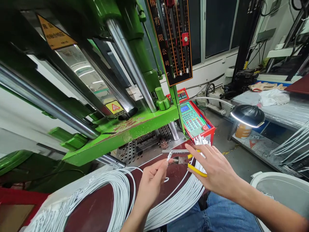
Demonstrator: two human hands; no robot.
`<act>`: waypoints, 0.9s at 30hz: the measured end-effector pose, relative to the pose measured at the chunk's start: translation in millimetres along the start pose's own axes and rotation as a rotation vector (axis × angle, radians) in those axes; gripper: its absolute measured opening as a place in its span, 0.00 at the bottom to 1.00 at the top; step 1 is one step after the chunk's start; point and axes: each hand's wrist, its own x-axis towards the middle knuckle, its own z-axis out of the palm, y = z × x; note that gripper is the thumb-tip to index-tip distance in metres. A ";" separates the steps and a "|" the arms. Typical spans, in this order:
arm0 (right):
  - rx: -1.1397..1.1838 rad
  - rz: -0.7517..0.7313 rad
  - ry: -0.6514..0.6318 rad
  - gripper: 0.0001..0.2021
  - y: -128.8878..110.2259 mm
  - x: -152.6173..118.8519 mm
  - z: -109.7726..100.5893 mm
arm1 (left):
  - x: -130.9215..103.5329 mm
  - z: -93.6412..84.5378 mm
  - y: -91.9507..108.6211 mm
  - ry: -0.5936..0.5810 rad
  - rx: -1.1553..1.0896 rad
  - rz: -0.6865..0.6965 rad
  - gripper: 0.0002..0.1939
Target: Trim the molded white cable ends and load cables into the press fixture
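Note:
My left hand [154,177] pinches the end of a white cable, whose small white connector [170,155] sticks up past the fingertips. In my right hand [213,164] are cutters with yellow handles [197,170]. The metal jaws [180,160] point left and reach close to the left fingertips, just below the connector; whether they touch it cannot be made out. Coiled white cables [120,190] lie on the dark red table [94,206] to the left, and another bundle [181,204] curves beneath both hands.
A green press [130,129] with steel columns stands ahead. Behind my right hand is a red control box [193,119]. A lit lamp [248,115] hangs at the right above a side bench. A grey-white bin [282,183] stands at the lower right.

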 end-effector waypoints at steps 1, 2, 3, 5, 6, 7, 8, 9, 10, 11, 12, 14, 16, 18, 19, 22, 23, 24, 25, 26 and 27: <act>-0.082 -0.033 0.007 0.28 2.4 1.8 0.6 | -0.6 0.4 1.5 -0.032 -0.005 -0.003 0.22; -0.135 -0.062 0.000 0.28 4.6 3.7 0.7 | -1.1 1.2 3.0 -0.058 0.001 -0.002 0.21; -0.166 -0.086 -0.012 0.27 6.5 5.5 0.1 | -1.5 2.2 4.6 -0.079 0.015 0.001 0.20; -0.194 -0.119 -0.033 0.27 9.3 8.3 -2.2 | -1.4 4.1 7.5 -0.110 0.053 0.008 0.20; -0.201 -0.131 -0.037 0.26 10.2 9.2 -3.5 | -1.1 5.0 8.9 -0.119 0.072 0.011 0.21; -0.206 -0.141 -0.040 0.26 10.9 9.6 -4.6 | -0.8 5.7 10.2 -0.125 0.091 0.012 0.22; -0.211 -0.149 -0.040 0.26 11.5 9.7 -5.4 | -0.4 6.3 11.4 -0.129 0.105 0.010 0.22; -0.218 -0.158 -0.040 0.25 12.1 9.6 -5.7 | -0.1 6.8 12.7 -0.135 0.116 0.003 0.23; -0.227 -0.166 -0.042 0.26 12.7 9.3 -5.5 | 0.0 7.3 13.9 -0.141 0.127 -0.002 0.23; -0.238 -0.173 -0.047 0.26 13.5 9.0 -4.9 | 0.0 7.8 15.1 -0.150 0.139 -0.006 0.23; -0.251 -0.178 -0.052 0.26 14.3 8.8 -4.0 | 0.0 8.2 16.2 -0.160 0.149 -0.007 0.23; -0.278 -0.184 -0.058 0.26 15.9 8.6 -1.8 | 0.1 8.6 17.7 -0.171 0.168 -0.003 0.23; -0.305 -0.187 -0.047 0.26 17.2 8.5 0.1 | 1.2 8.6 17.8 -0.166 0.167 -0.002 0.24; -0.328 -0.194 -0.028 0.24 17.4 7.5 1.7 | 3.8 8.7 15.9 -0.158 0.111 -0.033 0.24; -0.338 -0.192 -0.019 0.24 16.9 6.4 2.8 | 5.6 9.1 14.2 -0.160 0.047 -0.069 0.24; -0.349 -0.136 -0.015 0.23 12.9 -0.3 7.7 | 10.7 12.6 7.8 -0.207 -0.211 -0.203 0.20; -0.330 -0.095 -0.017 0.23 10.9 -3.0 9.6 | 11.7 14.6 5.6 -0.217 -0.271 -0.218 0.19; -0.285 -0.044 -0.023 0.22 8.7 -5.6 11.3 | 12.1 16.9 3.5 -0.212 -0.295 -0.206 0.18; -0.209 0.015 -0.037 0.22 6.5 -7.6 12.4 | 11.9 19.3 1.7 -0.192 -0.273 -0.168 0.19; -0.103 0.082 -0.060 0.21 4.4 -8.8 12.6 | 11.1 21.7 0.3 -0.151 -0.210 -0.111 0.19; 0.030 0.151 -0.099 0.19 2.6 -9.0 11.9 | 9.9 23.9 -0.6 -0.096 -0.121 -0.046 0.19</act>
